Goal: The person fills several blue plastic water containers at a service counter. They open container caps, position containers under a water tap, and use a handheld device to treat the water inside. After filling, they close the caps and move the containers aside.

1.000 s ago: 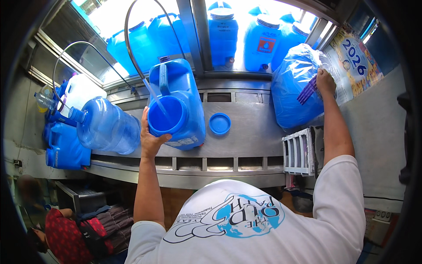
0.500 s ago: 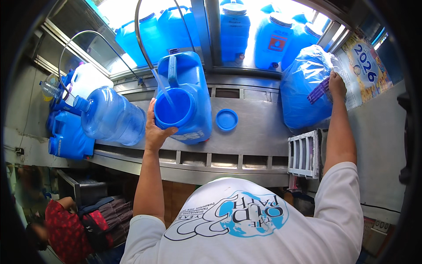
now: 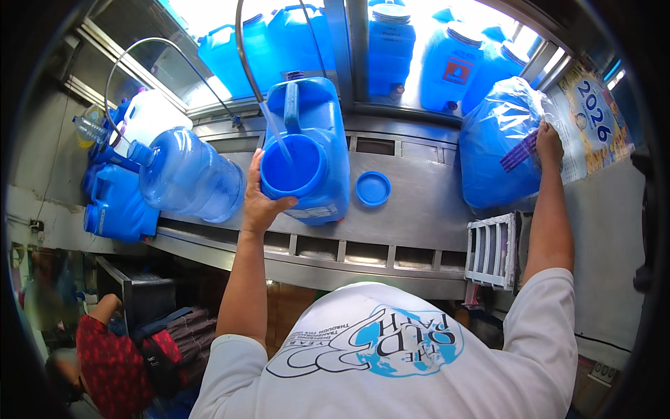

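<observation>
A blue rectangular water container (image 3: 317, 146) stands on the steel counter (image 3: 412, 209), tipped toward me with its wide round mouth open. My left hand (image 3: 259, 199) grips the rim of that mouth from the left. A clear hose (image 3: 276, 129) hangs down into the mouth. The container's blue round cap (image 3: 373, 188) lies flat on the counter just to its right. My right hand (image 3: 548, 143) is stretched up to the right, resting on a blue container wrapped in clear plastic (image 3: 499, 150).
A round clear-blue bottle (image 3: 188, 174) lies on its side at the left, over stacked blue jugs (image 3: 118, 209). More blue containers (image 3: 391, 49) stand behind the window. A white rack (image 3: 492, 248) hangs at the counter's right end. Another person (image 3: 105, 356) crouches below left.
The view has shifted slightly, so the container sits more to the centre. My left hand keeps its grip on the container's mouth. My right hand stays on the wrapped container.
</observation>
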`<state>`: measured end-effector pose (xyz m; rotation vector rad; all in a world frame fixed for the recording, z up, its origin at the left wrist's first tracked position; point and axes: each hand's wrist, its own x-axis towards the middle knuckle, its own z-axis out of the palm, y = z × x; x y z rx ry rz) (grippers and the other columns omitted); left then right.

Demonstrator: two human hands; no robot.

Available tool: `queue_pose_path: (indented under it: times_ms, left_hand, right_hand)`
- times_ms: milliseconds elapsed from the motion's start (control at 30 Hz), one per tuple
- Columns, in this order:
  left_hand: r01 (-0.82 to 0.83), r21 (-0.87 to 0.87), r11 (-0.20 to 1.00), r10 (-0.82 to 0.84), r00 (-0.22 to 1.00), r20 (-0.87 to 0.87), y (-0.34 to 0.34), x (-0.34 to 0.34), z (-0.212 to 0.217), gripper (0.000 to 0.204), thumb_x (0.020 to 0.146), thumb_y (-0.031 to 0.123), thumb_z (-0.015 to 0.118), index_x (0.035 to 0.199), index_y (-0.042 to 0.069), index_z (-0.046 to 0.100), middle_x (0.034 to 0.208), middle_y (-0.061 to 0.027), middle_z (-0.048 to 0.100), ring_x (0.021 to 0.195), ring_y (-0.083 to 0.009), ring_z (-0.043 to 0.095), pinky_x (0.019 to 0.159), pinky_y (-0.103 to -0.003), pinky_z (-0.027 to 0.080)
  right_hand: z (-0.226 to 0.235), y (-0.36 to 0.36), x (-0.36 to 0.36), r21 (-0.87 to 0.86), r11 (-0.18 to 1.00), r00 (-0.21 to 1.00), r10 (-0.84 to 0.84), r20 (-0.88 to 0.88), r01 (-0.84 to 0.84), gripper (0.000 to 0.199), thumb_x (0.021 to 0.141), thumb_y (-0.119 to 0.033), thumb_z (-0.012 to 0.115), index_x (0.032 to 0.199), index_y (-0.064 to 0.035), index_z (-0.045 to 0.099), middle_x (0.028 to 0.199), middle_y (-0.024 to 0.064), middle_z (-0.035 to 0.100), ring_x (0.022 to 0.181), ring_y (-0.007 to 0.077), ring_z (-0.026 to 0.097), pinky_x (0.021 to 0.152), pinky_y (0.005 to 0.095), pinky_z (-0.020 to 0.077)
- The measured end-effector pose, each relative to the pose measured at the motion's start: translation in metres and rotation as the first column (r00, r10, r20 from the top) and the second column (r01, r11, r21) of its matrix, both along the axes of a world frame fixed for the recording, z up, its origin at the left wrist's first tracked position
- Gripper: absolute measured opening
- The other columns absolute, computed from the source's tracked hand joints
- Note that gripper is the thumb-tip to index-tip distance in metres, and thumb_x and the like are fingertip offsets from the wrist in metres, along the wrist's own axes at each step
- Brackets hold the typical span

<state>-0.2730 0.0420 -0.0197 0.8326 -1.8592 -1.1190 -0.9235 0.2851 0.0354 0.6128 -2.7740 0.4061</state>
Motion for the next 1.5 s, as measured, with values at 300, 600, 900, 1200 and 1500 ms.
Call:
queue_pose_path:
  times_ms: [300,600,900,1200,1500]
  left_hand:
    - [0.019,-0.135,0.991,0.013,0.973,0.23,-0.001,-0.001,0.026,0.133,0.042,0.061,0.091,0.148,0.006,0.032,0.153,-0.0262,0.027,0.143,-0.039,0.029,0.116,-0.045,0.029]
    - [-0.014,-0.243,0.97,0.058,0.983,0.175,-0.002,-0.002,0.012,0.132,0.044,0.074,0.082,0.145,0.004,0.034,0.149,-0.0266,0.033,0.138,-0.0409,0.036,0.113,-0.049,0.031]
    - [0.017,-0.205,0.979,0.017,0.987,0.162,-0.002,0.0,0.008,0.135,0.042,0.074,0.083,0.146,0.005,0.033,0.149,-0.0272,0.031,0.139,-0.042,0.033,0.115,-0.05,0.028]
    - [0.054,-0.24,0.969,-0.004,0.979,0.202,-0.004,-0.006,0.017,0.14,0.038,0.075,0.083,0.147,0.005,0.031,0.149,-0.0284,0.031,0.141,-0.044,0.03,0.115,-0.051,0.028]
    - [0.017,-0.211,0.977,0.011,0.991,0.133,-0.002,-0.005,0.007,0.137,0.04,0.074,0.083,0.147,0.007,0.032,0.152,-0.0264,0.027,0.138,-0.0406,0.035,0.114,-0.05,0.032]
  right_hand:
    - [-0.057,-0.12,0.156,-0.546,0.598,0.512,0.796,0.323,-0.587,0.032,0.101,-0.029,0.047,0.113,-0.008,0.068,0.098,0.0122,0.07,0.096,0.0246,0.066,0.091,0.0348,0.048]
    - [-0.151,-0.273,0.271,-0.496,0.632,0.18,0.706,0.685,-0.595,0.024,0.097,-0.023,0.057,0.109,-0.0043,0.066,0.077,0.0046,0.065,0.07,0.0136,0.06,0.067,0.0308,0.0499]
    - [-0.219,-0.373,0.306,-0.431,0.777,0.451,0.622,0.64,-0.459,0.039,0.095,-0.03,0.051,0.131,-0.017,0.058,0.129,0.014,0.061,0.122,0.0315,0.055,0.102,0.0428,0.044]
    - [-0.231,-0.421,0.29,-0.3,0.667,0.453,0.707,0.543,-0.682,0.041,0.094,-0.025,0.048,0.132,-0.015,0.056,0.127,0.0169,0.061,0.118,0.033,0.058,0.097,0.0441,0.047]
    - [-0.226,-0.343,0.278,0.346,0.386,0.513,0.528,0.677,-0.855,0.028,0.081,-0.015,0.061,0.106,-0.0091,0.073,0.114,0.0138,0.069,0.106,0.0311,0.067,0.087,0.0428,0.0543]
